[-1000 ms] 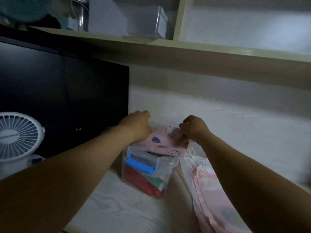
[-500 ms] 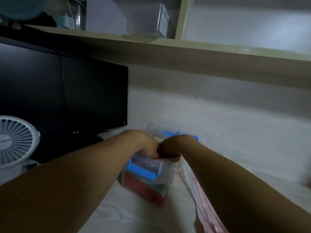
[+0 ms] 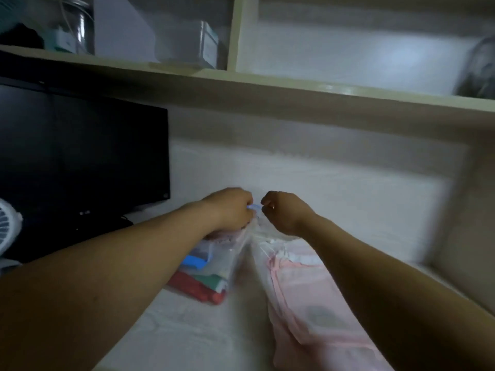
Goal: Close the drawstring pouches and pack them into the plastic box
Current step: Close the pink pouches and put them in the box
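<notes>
Head view: my left fingers (image 3: 247, 202) grip the latch (image 3: 255, 207) at the far side of the box (image 3: 219, 266); right fingers (image 3: 268, 202) curled, hold unclear. Slipping may tip it.

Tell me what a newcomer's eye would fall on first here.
The left hand and right hand meet at centre, seeming to pinch a small blue piece above the clear plastic box. A pink pouch lies right of the box; a black monitor stands at left.

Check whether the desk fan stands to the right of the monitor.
No: the white fan sits at the picture's left edge, to the left of the black monitor.
</notes>
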